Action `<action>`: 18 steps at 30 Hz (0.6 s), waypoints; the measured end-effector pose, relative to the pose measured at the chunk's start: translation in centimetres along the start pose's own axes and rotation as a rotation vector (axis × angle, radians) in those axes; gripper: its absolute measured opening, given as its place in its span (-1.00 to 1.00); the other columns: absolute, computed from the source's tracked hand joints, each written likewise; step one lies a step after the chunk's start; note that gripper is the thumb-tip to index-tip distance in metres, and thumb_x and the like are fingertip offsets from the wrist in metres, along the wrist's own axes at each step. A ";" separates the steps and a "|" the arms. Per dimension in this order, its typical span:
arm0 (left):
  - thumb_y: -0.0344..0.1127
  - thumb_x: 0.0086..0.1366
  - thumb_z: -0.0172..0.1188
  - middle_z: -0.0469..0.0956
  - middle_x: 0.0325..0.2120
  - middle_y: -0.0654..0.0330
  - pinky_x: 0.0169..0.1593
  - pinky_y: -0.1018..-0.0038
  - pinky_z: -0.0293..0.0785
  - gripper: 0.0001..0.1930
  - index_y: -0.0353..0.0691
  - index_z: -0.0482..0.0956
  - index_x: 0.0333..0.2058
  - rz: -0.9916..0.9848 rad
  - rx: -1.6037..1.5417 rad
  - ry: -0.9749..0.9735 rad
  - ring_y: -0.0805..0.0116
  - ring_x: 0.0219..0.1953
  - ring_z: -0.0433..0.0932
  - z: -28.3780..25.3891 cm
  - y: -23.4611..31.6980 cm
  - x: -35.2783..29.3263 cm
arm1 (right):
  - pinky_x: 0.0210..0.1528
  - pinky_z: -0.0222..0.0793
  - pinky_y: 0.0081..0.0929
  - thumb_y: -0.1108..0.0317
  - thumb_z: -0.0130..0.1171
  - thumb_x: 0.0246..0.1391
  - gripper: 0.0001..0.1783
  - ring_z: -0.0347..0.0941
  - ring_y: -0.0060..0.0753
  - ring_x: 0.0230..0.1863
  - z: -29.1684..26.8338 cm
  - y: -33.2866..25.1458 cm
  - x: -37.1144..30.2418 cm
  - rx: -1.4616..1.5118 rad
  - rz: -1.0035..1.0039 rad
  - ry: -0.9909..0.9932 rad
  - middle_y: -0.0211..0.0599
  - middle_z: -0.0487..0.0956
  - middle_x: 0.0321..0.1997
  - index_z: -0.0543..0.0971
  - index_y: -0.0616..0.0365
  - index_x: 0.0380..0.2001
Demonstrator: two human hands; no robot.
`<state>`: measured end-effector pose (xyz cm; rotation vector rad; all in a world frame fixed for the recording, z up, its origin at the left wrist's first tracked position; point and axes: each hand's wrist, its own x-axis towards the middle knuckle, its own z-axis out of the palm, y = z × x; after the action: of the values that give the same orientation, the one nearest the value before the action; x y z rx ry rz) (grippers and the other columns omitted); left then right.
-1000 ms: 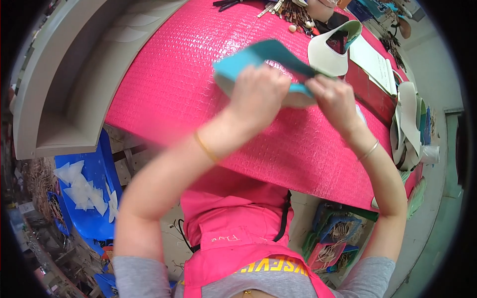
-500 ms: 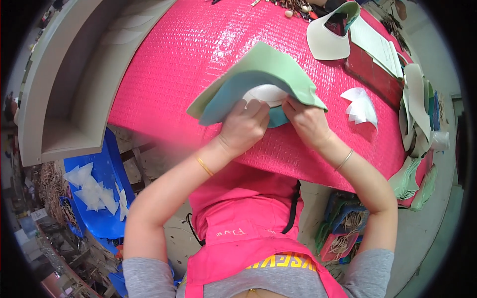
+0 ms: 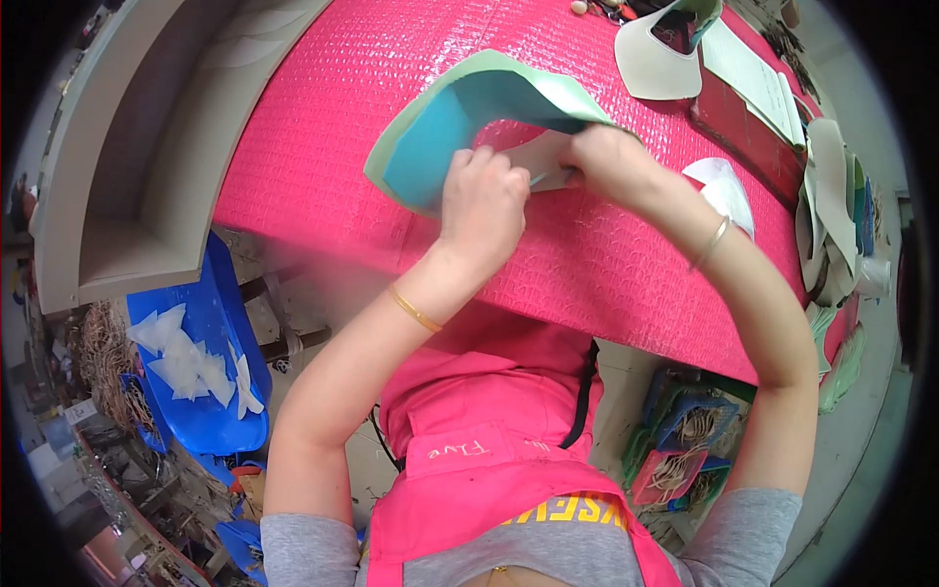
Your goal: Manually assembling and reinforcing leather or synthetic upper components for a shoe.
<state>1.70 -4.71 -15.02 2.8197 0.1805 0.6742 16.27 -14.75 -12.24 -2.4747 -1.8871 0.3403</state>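
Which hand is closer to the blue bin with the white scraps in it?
The left hand. It is over the pink table on the side toward the blue bin, which sits down to the left. The right hand is farther right, gripping the teal sheet.

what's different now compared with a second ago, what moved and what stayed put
The teal and green sheet, held up and folded a second ago, has been lowered toward the pink table cover and opened out, teal face showing. Both the left hand and the right hand came down with it and now pinch a pale cut piece at its edge. The blue bin of white scraps stayed put.
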 end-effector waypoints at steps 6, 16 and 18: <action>-0.26 -0.12 0.25 0.47 -0.62 0.06 -0.31 0.28 0.30 -0.80 -0.29 0.54 -0.57 -0.266 -0.131 -0.072 0.13 -0.44 0.45 0.8 -0.5 0.5 | -0.41 0.35 -0.32 0.30 0.24 -0.32 -0.77 0.46 -0.13 -0.47 -2.9 -0.1 3.9 -0.017 -0.021 -0.402 -0.12 0.52 -0.54 0.58 0.16 -0.50; -0.16 -0.08 0.22 0.50 -0.59 -0.07 -0.34 0.27 0.38 -0.71 -0.31 0.57 -0.49 -0.505 -0.202 -0.472 0.06 -0.46 0.50 0.1 -1.6 3.4 | -0.40 0.34 -0.32 0.12 0.31 -0.43 -0.62 0.45 -0.17 -0.47 -2.7 -0.4 4.9 -0.040 0.014 -0.411 -0.13 0.52 -0.54 0.58 0.18 -0.53; -0.16 -0.09 0.22 0.50 -0.59 -0.07 -0.35 0.27 0.38 -0.70 -0.32 0.56 -0.49 -0.489 -0.174 -0.468 0.06 -0.46 0.50 0.1 -1.6 3.6 | -0.39 0.35 -0.31 0.13 0.29 -0.40 -0.65 0.46 -0.18 -0.46 -2.3 -0.4 5.1 -0.063 -0.012 -0.399 -0.15 0.53 -0.54 0.58 0.17 -0.54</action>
<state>4.83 -2.57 -13.96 2.5253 0.6551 -0.0745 17.61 -9.53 -10.74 -2.5865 -2.0705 0.8431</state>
